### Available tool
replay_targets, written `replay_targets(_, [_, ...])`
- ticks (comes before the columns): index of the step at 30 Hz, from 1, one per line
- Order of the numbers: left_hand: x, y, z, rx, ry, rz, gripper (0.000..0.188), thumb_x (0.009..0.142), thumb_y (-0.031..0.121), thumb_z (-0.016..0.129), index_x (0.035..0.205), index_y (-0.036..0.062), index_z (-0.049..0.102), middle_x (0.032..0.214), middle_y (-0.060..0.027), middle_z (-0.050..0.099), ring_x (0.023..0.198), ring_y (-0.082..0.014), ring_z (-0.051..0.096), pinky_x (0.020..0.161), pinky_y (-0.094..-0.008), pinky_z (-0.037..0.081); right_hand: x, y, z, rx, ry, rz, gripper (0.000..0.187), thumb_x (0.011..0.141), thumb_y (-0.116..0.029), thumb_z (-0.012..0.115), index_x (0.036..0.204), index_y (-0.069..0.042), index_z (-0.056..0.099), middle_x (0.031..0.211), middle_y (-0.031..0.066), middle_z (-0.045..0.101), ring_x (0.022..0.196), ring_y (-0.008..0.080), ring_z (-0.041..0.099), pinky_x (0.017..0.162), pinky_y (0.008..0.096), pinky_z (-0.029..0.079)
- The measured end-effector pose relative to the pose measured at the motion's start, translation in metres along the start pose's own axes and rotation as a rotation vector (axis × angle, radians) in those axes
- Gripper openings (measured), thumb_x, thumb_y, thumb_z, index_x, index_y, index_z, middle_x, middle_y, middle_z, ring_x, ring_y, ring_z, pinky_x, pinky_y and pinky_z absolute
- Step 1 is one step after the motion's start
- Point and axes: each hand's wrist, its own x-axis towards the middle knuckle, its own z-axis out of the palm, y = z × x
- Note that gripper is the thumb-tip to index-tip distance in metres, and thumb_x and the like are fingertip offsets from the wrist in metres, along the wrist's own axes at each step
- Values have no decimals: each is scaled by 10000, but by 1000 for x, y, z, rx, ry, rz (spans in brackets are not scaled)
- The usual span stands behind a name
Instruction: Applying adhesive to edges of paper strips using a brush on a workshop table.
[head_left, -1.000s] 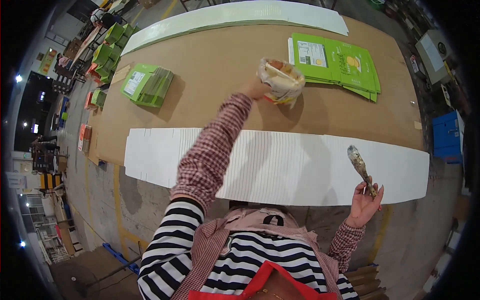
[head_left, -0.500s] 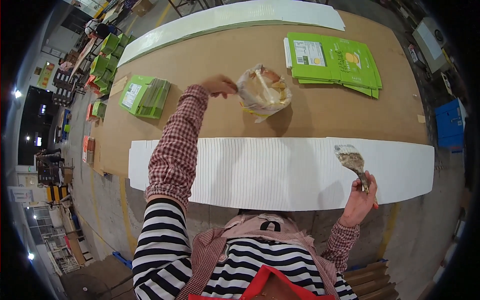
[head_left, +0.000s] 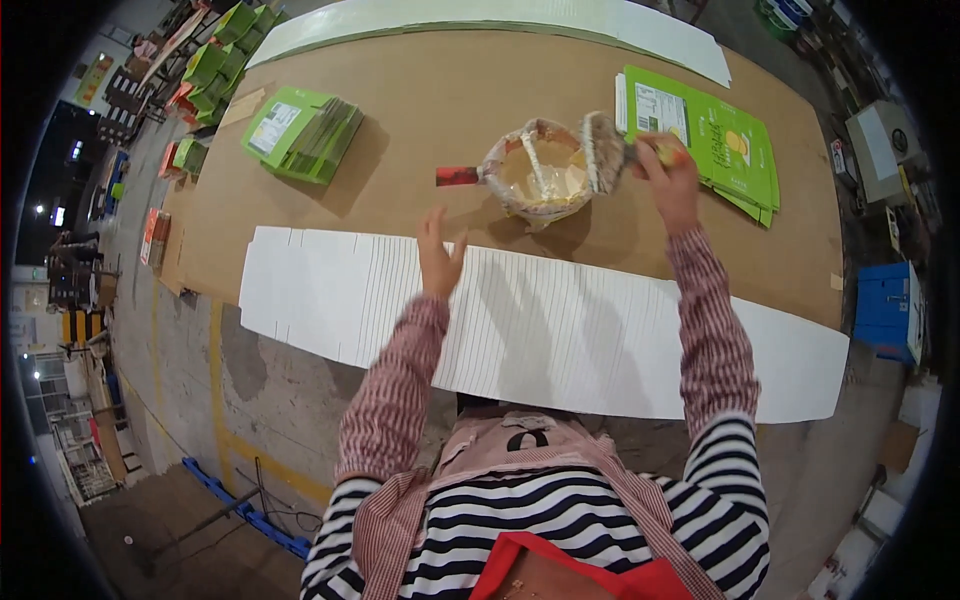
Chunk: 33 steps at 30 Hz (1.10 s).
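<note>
My right hand (head_left: 668,180) grips a wide paintbrush (head_left: 603,155) by its handle. Its whitish, caked bristles are at the right rim of a bucket (head_left: 508,204) lined with crumpled plastic. Pale paste and a whitish stick across the inside show in the bucket. Left of the rim, a red handle-like piece (head_left: 457,176) juts out; what it belongs to is hidden. My left hand (head_left: 438,255) is empty with its fingers apart, over the far edge of a row of overlapping white card sheets (head_left: 340,290) along the table's near side.
Flat green printed cartons (head_left: 745,150) are piled at the right, and a smaller green stack (head_left: 300,135) stands at the left. More white sheets (head_left: 480,15) line the far edge of the brown table (head_left: 410,90). A blue cabinet (head_left: 885,312) stands beyond the right side.
My right hand has carried the paintbrush from above the near white sheets up to the bucket's right rim. My left hand has drawn back from the bucket's left side toward me.
</note>
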Motion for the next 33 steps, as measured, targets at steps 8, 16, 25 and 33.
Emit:
replay_targets(8, [-264, 12, -120, 84, 31, -422, 438, 881, 80, 573, 1301, 20, 464, 1315, -198, 441, 1267, -347, 382, 1034, -439, 328, 75, 81, 69, -455, -72, -60, 235, 835, -225, 653, 885, 5, 657, 693, 82, 642, 587, 150, 632, 545, 291, 520])
replay_targets(16, [-457, -9, -163, 350, 208, -895, 452, 884, 106, 568, 1308, 19, 438, 1270, -195, 436, 1183, -345, 435, 1003, -428, 346, 57, 90, 116, -746, -85, -29, 314, 763, -307, 646, 829, -1, 653, 767, 213, 643, 761, 378, 633, 694, 454, 497])
replay_targets(25, [-527, -47, -136, 304, 239, -1118, 521, 843, 223, 632, 1298, 36, 461, 1254, -211, 442, 1172, -365, 435, 984, -426, 358, 79, 123, 124, -722, -272, 83, 361, 741, -347, 687, 848, -3, 665, 784, 226, 651, 744, 377, 645, 668, 437, 510])
replay_targets(33, [-529, -55, -134, 330, 248, -1114, 501, 825, 216, 649, 1267, 36, 495, 1231, -202, 478, 1158, -360, 453, 973, -426, 371, 94, 89, 74, -98, -177, 221, 196, 843, -141, 666, 949, 20, 630, 786, 113, 670, 567, 189, 656, 484, 279, 558])
